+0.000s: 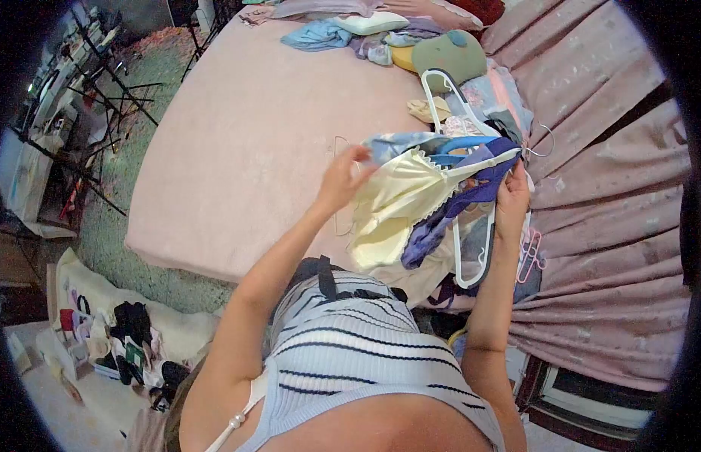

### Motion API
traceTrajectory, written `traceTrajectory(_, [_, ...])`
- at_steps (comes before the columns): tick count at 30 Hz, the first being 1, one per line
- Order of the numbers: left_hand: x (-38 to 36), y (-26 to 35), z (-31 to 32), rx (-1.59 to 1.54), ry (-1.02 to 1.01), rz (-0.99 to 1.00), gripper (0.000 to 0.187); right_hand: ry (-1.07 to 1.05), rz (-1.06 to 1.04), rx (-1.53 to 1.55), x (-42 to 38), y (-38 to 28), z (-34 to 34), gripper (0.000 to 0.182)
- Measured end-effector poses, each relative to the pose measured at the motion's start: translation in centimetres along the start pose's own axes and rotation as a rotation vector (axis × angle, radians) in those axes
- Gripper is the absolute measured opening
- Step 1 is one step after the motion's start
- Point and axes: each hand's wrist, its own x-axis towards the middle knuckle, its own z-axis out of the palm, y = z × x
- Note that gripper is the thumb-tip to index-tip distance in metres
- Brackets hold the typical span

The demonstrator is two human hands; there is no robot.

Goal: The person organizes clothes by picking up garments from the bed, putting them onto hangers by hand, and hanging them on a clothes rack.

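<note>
Fingers of my right hand (514,197) are wrapped around the necks of several clothes hangers, just below a metal hook (545,143). From these hangers hang a pale yellow garment (395,192) with a ruffled edge, a dark purple one (429,233) and a light blue-and-white one (399,143). A blue hanger (467,142) shows between them. My left hand (344,179) is at the left side of the bundle, fingers apart and slightly blurred, close to the blue-and-white cloth. A large white hanger (474,260) sticks out below the garments.
Underneath is a bed with a pink sheet (237,135). A green cushion (450,59) and piled clothes (316,35) lie along its far side. Pink curtains (599,196) hang at right, beside a pink hanger (529,256). Tripods (113,90) stand left; small items cover a cream surface (181,324).
</note>
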Motion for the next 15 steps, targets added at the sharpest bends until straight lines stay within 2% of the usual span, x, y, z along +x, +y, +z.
traceTrajectory(1, [-0.3, 0.3, 0.8, -0.001, 0.003, -0.004, 0.033, -0.006, 0.013, 0.021, 0.0, -0.2, 0.2, 0.043])
traceTrajectory(3, [-0.7, 1.0, 2.2, 0.040, -0.048, 0.150, 0.036, -0.013, 0.028, 0.040, 0.1, -0.1, 0.1, 0.043])
traceTrajectory(4, [-0.7, 1.1, 1.9, 0.039, -0.048, 0.150, 0.036, -0.020, 0.013, 0.034, 0.2, 0.0, 0.0, 0.043])
traceTrajectory(6, [-0.4, 1.2, 1.0, -0.013, -0.459, -0.225, 0.042, -0.018, -0.007, 0.019, 0.4, -0.1, -0.5, 0.043])
traceTrajectory(7, [-0.3, 1.2, 0.7, -0.018, -0.466, -0.220, 0.042, 0.003, -0.008, 0.016, 0.3, -0.3, -0.7, 0.043])
traceTrajectory(9, [-0.2, 1.5, 0.1, -0.568, -0.339, -0.515, 0.038, 0.035, -0.004, 0.013, 0.1, -0.2, -1.7, 0.044])
traceTrajectory(10, [0.3, 1.8, -0.2, -0.698, -0.299, -0.627, 0.036, 0.027, 0.018, -0.003, 0.2, 0.1, -2.6, 0.044])
traceTrajectory(11, [0.6, 2.2, -0.6, -0.696, -0.305, -0.631, 0.036, 0.017, 0.039, -0.018, 0.2, 0.5, -3.1, 0.044])
traceTrajectory(13, [1.4, 3.8, -1.8, -0.895, -0.234, -0.724, 0.034, 0.024, 0.005, 0.032, 0.2, 0.9, -2.8, 0.043])
traceTrajectory(15, [1.7, 3.7, -2.4, -0.827, -0.251, -0.723, 0.035, 0.083, 0.006, -0.019, 0.1, 1.4, -2.5, 0.042])
